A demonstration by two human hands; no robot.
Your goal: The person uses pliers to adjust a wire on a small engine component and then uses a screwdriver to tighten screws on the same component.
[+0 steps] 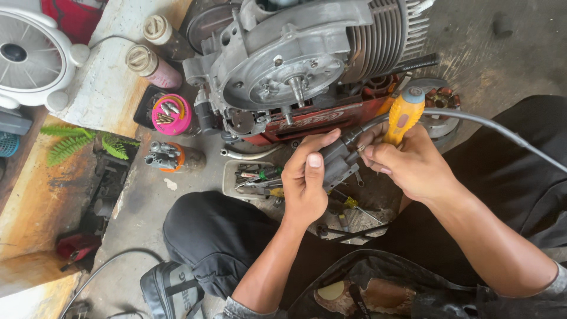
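Observation:
My left hand [306, 177] grips a dark grey boxy part [335, 160] with a thick grey cable [490, 125] leading off to the right. My right hand [407, 162] holds a screwdriver with a yellow and orange handle [403, 115], handle pointing up, and its fingers touch the end of the grey part. The tool's tip is hidden behind the hands. Just beyond the hands stands a small grey engine [295, 65] with cooling fins, resting on a red stand [331, 121].
A shallow tray of hand tools [254, 177] lies on the concrete floor beneath my hands. To the left are a pink cup of small parts [171, 115], two bottles [150, 62] and a white fan [32, 53]. My knees in black trousers [207, 230] frame the area.

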